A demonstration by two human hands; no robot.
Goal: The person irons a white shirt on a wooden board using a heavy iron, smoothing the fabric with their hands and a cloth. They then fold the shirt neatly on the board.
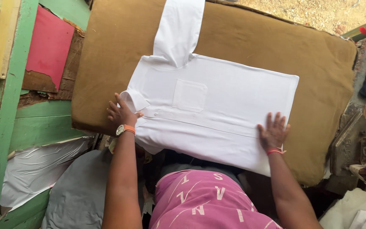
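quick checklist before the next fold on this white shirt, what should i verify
1. Left hand on the collar end of the white shirt: ok, palm down at the collar.
2. Right hand flat on the hem end: ok.
3. Shirt body smooth: ok, only faint creases near the placket.
4. Sleeve laid out straight: ok, it extends away across the pad.
5. Shirt fully on the brown pad: not ok, the near edge hangs over.
6. Near sleeve position: cannot tell, hidden.
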